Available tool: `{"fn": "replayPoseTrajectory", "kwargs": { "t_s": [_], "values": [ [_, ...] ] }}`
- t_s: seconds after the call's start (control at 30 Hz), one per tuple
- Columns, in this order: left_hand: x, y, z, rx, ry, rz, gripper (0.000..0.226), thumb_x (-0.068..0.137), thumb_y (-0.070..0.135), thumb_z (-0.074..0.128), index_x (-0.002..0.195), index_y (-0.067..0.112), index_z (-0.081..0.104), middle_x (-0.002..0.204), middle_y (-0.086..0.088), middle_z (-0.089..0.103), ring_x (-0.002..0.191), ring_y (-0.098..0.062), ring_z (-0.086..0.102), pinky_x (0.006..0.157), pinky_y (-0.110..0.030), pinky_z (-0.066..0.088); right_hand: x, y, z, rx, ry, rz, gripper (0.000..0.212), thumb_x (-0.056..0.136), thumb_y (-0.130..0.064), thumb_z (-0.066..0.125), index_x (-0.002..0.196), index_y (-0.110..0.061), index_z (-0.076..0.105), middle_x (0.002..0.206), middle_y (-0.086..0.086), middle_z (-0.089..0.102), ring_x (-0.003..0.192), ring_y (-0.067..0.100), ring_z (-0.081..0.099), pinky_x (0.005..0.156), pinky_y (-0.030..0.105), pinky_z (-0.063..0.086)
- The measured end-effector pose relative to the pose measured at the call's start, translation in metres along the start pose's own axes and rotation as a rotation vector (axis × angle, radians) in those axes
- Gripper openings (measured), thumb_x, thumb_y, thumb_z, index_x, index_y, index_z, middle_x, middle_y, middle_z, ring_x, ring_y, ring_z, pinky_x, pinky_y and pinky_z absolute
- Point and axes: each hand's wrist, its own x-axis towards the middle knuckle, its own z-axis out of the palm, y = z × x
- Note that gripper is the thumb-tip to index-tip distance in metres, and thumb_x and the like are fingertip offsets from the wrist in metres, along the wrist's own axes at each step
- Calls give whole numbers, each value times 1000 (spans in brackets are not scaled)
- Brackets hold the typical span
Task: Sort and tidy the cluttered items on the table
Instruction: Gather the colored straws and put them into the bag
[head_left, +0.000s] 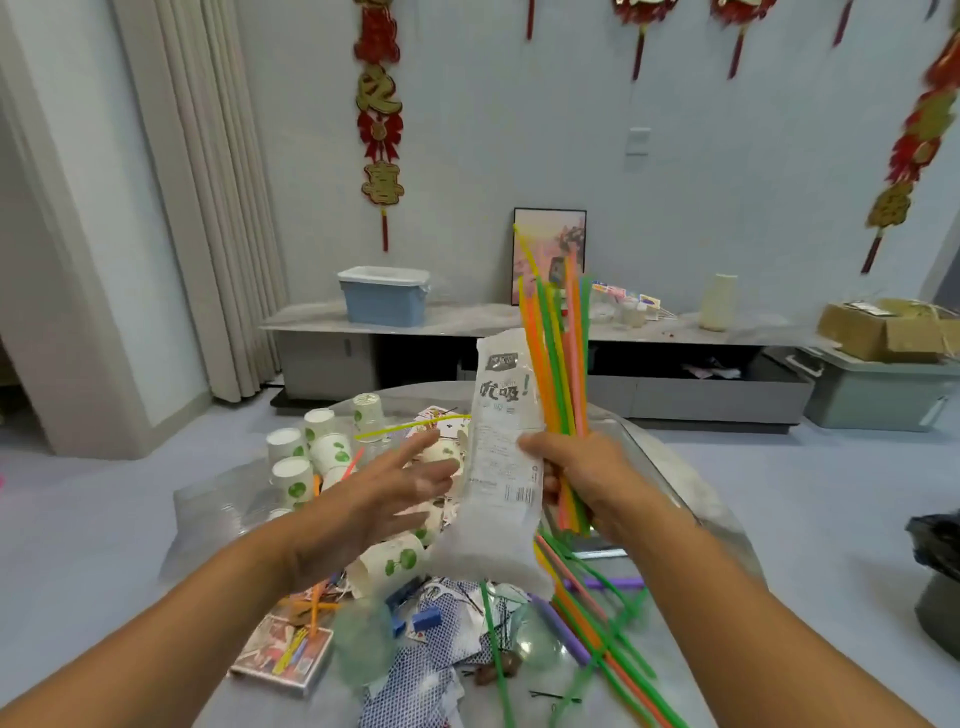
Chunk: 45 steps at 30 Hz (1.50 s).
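Note:
My right hand (587, 478) grips a bundle of long coloured straws (558, 353) held upright, together with a clear plastic straw bag (501, 467) printed with black characters. The bag hangs down in front of the straws' left side. My left hand (384, 493) is spread with straight fingers just left of the bag, holding nothing. Below lie more loose straws (597, 618), several white paper cups with green leaf prints (311, 452), scattered blue-backed playing cards (431, 654) and a card box (283, 649) on the round glass table (691, 499).
A low grey cabinet (322, 358) stands along the far wall with a blue lidded bin (384, 296), a framed picture (548, 244) and a cream vase (719, 301). A cardboard box (878, 327) and grey crate sit at right. A black bag (935, 540) is at the right edge.

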Motion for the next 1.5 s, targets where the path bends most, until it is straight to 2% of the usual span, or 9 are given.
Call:
{"fn": "replayPoseTrajectory", "kwargs": {
  "t_s": [0.07,0.3,0.47,0.6,0.83,0.97,1.17,1.37,1.5],
  "values": [
    [-4,12,7,0,138,11,104,63,62,86,150,45,32,140,15,59,128,-7,57,111,-40,40,-28,-2,19,-108,-25,-115,13,87,-9,75,81,-5,65,52,-1,56,44,11,50,48,24,45],
    [-24,21,39,-100,315,169,133,49,57,96,154,48,14,140,3,59,122,-18,62,106,-47,49,-88,16,60,-170,-238,-221,14,82,-25,84,80,-20,72,62,4,55,56,20,51,57,33,48],
    [-50,4,30,-117,326,220,95,64,33,95,144,33,43,120,-3,72,110,-26,70,97,-51,55,-97,22,72,-13,-432,-141,12,84,-19,77,75,-22,69,63,5,45,53,18,45,60,34,48],
    [-64,1,10,37,402,247,64,71,11,90,125,24,58,110,-2,75,102,-24,72,89,-43,60,-91,21,74,112,-331,-128,22,76,-26,83,80,-15,64,58,2,43,48,15,41,57,32,44],
    [-70,-9,-22,617,328,220,77,70,12,90,128,46,51,113,24,64,104,7,61,88,-23,50,-71,-4,69,443,-139,-70,31,71,-30,82,83,-18,56,56,-2,43,42,9,41,50,26,44],
    [-62,-16,-22,911,379,147,78,73,30,87,133,53,42,122,27,54,108,-3,58,95,-36,52,-66,-7,71,289,-136,-59,31,73,-26,84,75,-14,56,55,1,40,42,12,38,46,23,40],
    [-52,-9,-19,814,318,126,71,66,40,90,121,54,47,115,25,60,98,-2,63,87,-38,57,-56,3,78,165,-127,-36,23,89,-7,72,111,-1,66,58,1,46,45,11,42,45,24,41],
    [-44,4,-17,724,303,137,80,65,34,94,129,49,50,122,21,61,101,0,64,90,-35,57,-46,15,78,274,-97,89,12,89,-10,71,92,-7,60,54,0,44,40,9,40,43,22,40],
    [-42,3,-3,805,208,162,126,48,59,92,150,56,18,151,23,37,134,-4,44,108,-39,46,-52,19,85,103,-110,22,12,85,-1,66,77,-6,58,54,8,44,44,18,42,46,23,40]
  ]
}}
